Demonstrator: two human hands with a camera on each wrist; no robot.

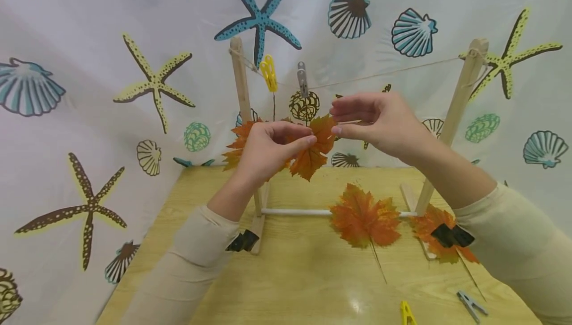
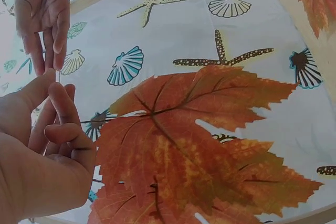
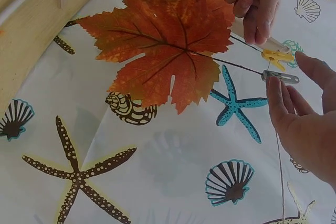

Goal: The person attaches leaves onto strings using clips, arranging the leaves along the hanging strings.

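Note:
An orange maple leaf (image 1: 308, 161) hangs by its stem from a grey clothespin (image 1: 302, 79) on a string line (image 1: 384, 74). My left hand (image 1: 272, 148) is in front of that leaf, thumb and index fingertips close together, with nothing visible gripped. Beside it, a yellow clothespin (image 1: 269, 73) holds another leaf (image 1: 239, 141), partly hidden by the left hand. To the right of the hanging leaf is my right hand (image 1: 380, 123), its fingers extended and the thumb apart. In the right wrist view its fingertips (image 3: 275, 95) overlap the grey clothespin (image 3: 281, 77); contact is unclear.
Two wooden posts (image 1: 460, 96) carry the string, joined low by a white rod (image 1: 295, 211). On the wooden table (image 1: 290, 275) lie a leaf (image 1: 366, 218), another leaf (image 1: 440, 233) partly behind the right sleeve, a grey clothespin (image 1: 471, 306) and a yellow clothespin (image 1: 407, 313).

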